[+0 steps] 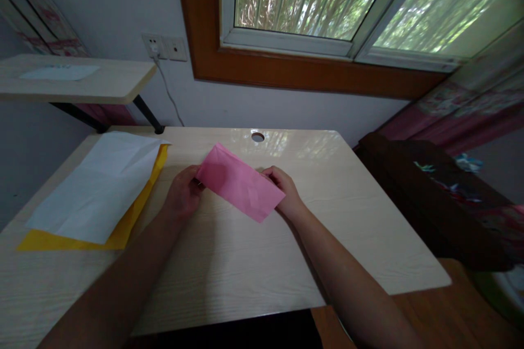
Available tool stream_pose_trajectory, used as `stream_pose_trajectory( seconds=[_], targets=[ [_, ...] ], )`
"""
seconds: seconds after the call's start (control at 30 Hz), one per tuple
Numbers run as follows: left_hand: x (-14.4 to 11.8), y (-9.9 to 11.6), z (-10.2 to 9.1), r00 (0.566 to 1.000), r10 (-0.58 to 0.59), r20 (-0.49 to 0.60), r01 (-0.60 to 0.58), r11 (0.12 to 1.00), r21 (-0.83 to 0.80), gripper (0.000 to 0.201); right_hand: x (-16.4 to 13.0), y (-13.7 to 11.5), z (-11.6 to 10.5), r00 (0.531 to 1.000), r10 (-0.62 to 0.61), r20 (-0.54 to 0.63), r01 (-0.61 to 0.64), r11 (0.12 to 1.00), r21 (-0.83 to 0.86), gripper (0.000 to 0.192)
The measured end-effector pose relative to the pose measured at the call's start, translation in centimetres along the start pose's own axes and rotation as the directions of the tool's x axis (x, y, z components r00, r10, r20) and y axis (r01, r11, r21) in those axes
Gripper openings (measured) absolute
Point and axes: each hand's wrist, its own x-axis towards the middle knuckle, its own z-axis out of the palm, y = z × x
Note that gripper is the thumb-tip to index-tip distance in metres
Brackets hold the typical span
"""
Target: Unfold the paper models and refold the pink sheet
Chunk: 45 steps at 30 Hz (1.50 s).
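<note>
A pink sheet of folded paper (239, 182) is held up over the desk, tilted down toward the right. My left hand (186, 188) is closed on its left end, fingers partly tucked behind it. At the right end my right hand (286, 188) pinches the edge, with some fingertips hidden behind the paper. The paper is a long rectangle with a crease near its upper left corner.
White paper (98, 185) lies over a yellow sheet (117, 234) on the left of the wooden desk (356, 240). A raised shelf (123, 79) stands behind them. The desk has a round cable hole (257, 137) near its back edge, below the window.
</note>
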Motion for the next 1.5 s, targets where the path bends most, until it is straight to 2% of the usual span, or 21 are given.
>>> stream_pose_trajectory(
  seconds=[0.17,0.27,0.4,0.47,0.53,0.6,0.63,0.77,0.83,0.9,1.03,1.1,1.13,1.2,1.27,1.37,1.5],
  targets=[
    [0.0,0.0,0.3,0.997,-0.061,-0.054,0.060,0.998,-0.025,0.012,0.0,0.4,0.1,0.999,0.045,-0.005,-0.045,0.999,-0.012,0.025],
    [-0.1,0.0,0.6,0.998,-0.015,-0.059,0.016,1.000,0.005,0.019,-0.1,0.4,0.1,0.997,0.074,0.005,-0.074,0.997,-0.015,0.028],
    [0.1,-0.2,0.4,0.983,0.163,-0.084,-0.148,0.976,0.159,0.032,-0.1,0.0,0.0,0.994,0.112,-0.005,-0.112,0.993,-0.027,0.031],
    [0.3,-0.3,0.0,0.944,0.300,-0.138,-0.243,0.915,0.323,0.034,-0.1,-0.2,0.1,0.992,0.124,-0.022,-0.125,0.992,-0.031,0.032],
    [0.2,-0.1,-0.4,0.877,0.459,-0.144,-0.330,0.793,0.513,0.035,-0.1,-0.3,0.1,0.990,0.131,-0.044,-0.132,0.991,-0.028,0.033],
    [-0.1,0.1,-0.5,0.821,0.563,-0.095,-0.388,0.671,0.632,0.036,-0.2,-0.3,0.2,0.988,0.140,-0.062,-0.141,0.990,-0.012,0.033],
    [-0.3,0.1,-0.5,0.813,0.578,-0.065,-0.403,0.641,0.653,0.036,-0.2,-0.2,0.2,0.988,0.143,-0.064,-0.144,0.990,-0.001,0.032],
    [-1.0,-0.5,-0.2,0.861,0.504,0.063,-0.432,0.663,0.612,0.033,-0.2,0.1,0.3,0.991,0.132,-0.037,-0.131,0.991,0.008,0.025],
    [-1.0,-1.1,-0.1,0.876,0.452,0.169,-0.457,0.663,0.594,0.035,-0.2,0.0,0.3,0.991,0.130,-0.024,-0.130,0.991,0.018,0.023],
    [-0.9,-1.6,-0.2,0.869,0.388,0.307,-0.493,0.627,0.603,0.036,-0.2,-0.2,0.3,0.991,0.134,-0.019,-0.133,0.991,0.035,0.024],
    [-1.0,-1.7,-0.1,0.786,0.309,0.535,-0.617,0.435,0.656,0.031,-0.3,-0.6,0.3,0.994,0.111,-0.017,-0.110,0.993,0.050,0.027],
    [-1.2,-1.4,0.0,0.751,0.301,0.587,-0.660,0.342,0.669,0.027,-0.5,-0.8,0.3,0.997,0.078,-0.028,-0.076,0.996,0.046,0.027],
    [-1.3,-1.3,0.1,0.747,0.294,0.596,-0.664,0.325,0.673,0.027,-0.6,-1.0,0.3,0.998,0.057,-0.037,-0.055,0.998,0.041,0.025],
    [-1.6,-1.3,0.3,0.770,0.268,0.580,-0.638,0.372,0.675,0.029,-0.8,-1.4,0.2,0.998,0.008,-0.056,-0.006,0.999,0.037,0.021],
    [-1.9,-1.5,0.5,0.806,0.228,0.547,-0.581,0.482,0.656,0.034,-0.9,-2.0,0.1,0.997,-0.057,-0.051,0.059,0.997,0.042,0.017],
    [-2.1,-1.9,0.6,0.843,0.200,0.499,-0.500,0.633,0.591,0.044,-0.8,-2.9,0.1,0.981,-0.194,0.020,0.193,0.981,0.037,0.014],
    [-2.0,-2.2,0.5,0.870,0.212,0.446,-0.431,0.766,0.477,0.045,-0.7,-3.8,0.3,0.942,-0.314,0.115,0.313,0.949,0.030,0.010]
  ],
)
